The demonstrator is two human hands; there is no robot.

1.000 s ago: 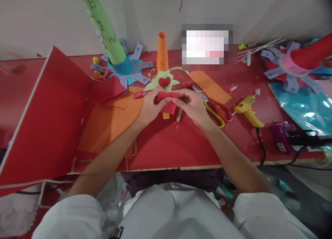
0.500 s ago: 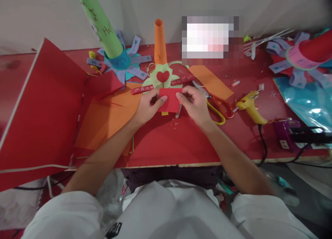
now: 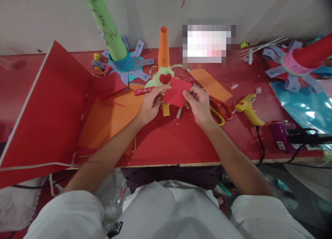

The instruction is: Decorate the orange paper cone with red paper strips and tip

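A small red paper piece [image 3: 177, 92] is held tilted above the table in front of me. My right hand [image 3: 199, 102] pinches its right side, thumb on top and fingers behind. At the left edge, my left hand [image 3: 151, 103] holds the paper with its thumb stretched along the upper left; its other fingertips are partly hidden. Just behind lies a pale green paper flower with a red heart [image 3: 165, 79], partly covered by the paper. A red strip with white writing [image 3: 141, 91] lies beside my left hand. Scissors [image 3: 220, 109] with red and yellow handles lie right of my right hand.
An orange paper cone [image 3: 163, 48] stands behind the flower. Orange sheets [image 3: 103, 125] and an upright red board [image 3: 54, 114] are on the left. On the right are a yellow glue gun [image 3: 249, 109] with its cord, a purple power block [image 3: 282, 135] and blue film [image 3: 298, 104].
The red paper has turned from lying level to tilted, showing more of its face. My left thumb has moved up toward its upper left corner. The whole view has shifted slightly.
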